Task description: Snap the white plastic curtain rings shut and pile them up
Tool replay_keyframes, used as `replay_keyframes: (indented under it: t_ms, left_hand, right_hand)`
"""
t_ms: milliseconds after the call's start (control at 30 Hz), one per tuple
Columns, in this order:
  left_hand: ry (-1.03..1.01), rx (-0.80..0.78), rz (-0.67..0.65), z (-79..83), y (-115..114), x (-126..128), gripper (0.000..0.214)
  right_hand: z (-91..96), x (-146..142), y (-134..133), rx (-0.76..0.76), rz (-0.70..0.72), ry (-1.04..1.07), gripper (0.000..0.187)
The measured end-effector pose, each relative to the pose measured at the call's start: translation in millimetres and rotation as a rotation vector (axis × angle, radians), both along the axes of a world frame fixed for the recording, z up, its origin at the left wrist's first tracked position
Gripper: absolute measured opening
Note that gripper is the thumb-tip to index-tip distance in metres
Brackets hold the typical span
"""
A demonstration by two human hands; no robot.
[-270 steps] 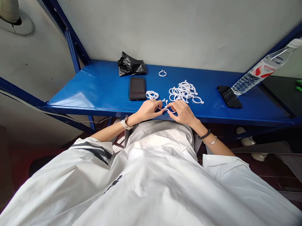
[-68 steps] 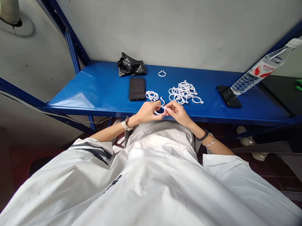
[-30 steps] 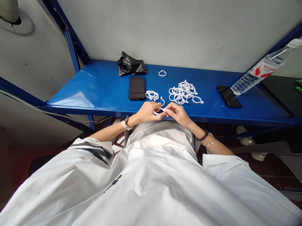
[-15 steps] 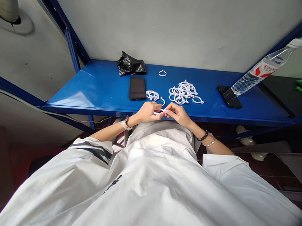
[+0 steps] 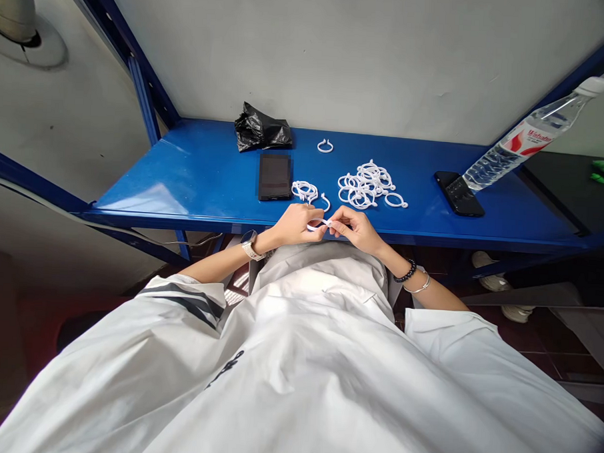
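Observation:
Both hands meet at the front edge of the blue shelf (image 5: 194, 182). My left hand (image 5: 295, 225) and my right hand (image 5: 356, 229) pinch the same white plastic ring (image 5: 320, 224) between their fingertips. Just behind the left hand lies a small stack of white rings (image 5: 304, 190), with one open ring (image 5: 325, 201) beside it. A larger loose pile of white rings (image 5: 366, 184) lies behind the right hand. A single open ring (image 5: 325, 146) rests farther back near the wall.
A black phone (image 5: 275, 176) lies face up left of the rings, with a crumpled black bag (image 5: 261, 132) behind it. Another phone (image 5: 458, 193) props a tilted water bottle (image 5: 528, 139) at the right. Blue uprights frame both ends.
Nine seconds ago the hands held open ring pieces on the shelf edge; since then they lifted one ring and have kept pinching it, hardly moving over the last second.

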State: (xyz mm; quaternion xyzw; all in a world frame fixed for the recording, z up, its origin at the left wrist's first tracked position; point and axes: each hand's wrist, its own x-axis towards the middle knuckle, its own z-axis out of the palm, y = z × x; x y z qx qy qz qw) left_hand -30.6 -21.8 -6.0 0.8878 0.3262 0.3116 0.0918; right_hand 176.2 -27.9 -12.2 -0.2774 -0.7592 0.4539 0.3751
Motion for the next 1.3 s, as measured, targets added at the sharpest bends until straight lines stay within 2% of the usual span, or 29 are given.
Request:
replay_keyframes:
  t_ms: [1300]
  left_hand:
    - [-0.001, -0.038, -0.046, -1.4, 1.0, 0.2, 0.034]
  right_hand:
    - [0.3, 1.5, 0.7, -0.035, 0.017, 0.019, 0.038]
